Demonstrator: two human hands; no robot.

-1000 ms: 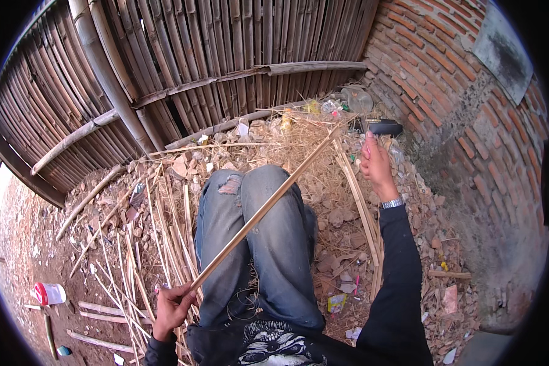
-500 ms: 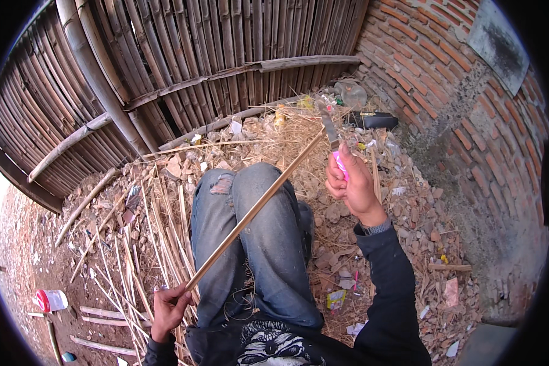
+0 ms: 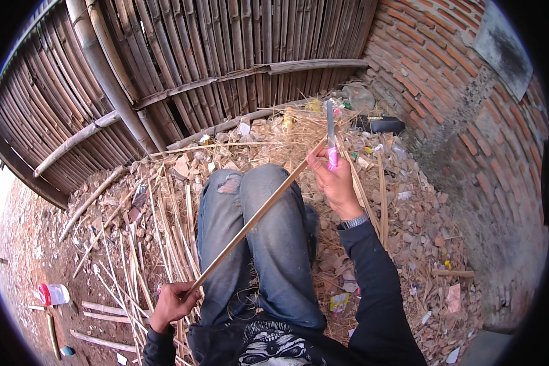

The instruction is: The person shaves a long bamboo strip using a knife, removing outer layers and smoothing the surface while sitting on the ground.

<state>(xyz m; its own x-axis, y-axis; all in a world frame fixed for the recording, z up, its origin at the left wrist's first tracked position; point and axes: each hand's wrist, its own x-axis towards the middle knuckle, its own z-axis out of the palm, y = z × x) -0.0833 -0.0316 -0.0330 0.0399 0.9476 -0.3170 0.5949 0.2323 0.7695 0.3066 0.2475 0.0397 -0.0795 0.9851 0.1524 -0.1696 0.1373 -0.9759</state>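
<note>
At near left, the left hand (image 3: 175, 303) is still gripping the flat, slender brown strip (image 3: 250, 227), which is slanting over frayed denim jeans (image 3: 277, 262); farther right, the right hand (image 3: 332, 177), now closer in, is clasping a pink-handled, grey-bladed knife (image 3: 332, 146) beside the strip's far end.

The left hand (image 3: 175, 303) is low beside the left thigh (image 3: 216, 256), fingers curled closed. The right arm (image 3: 381, 287) reaches forward, its elbow bent, with the right hand (image 3: 335, 182) closed, to the right of the right knee (image 3: 265, 183).
</note>
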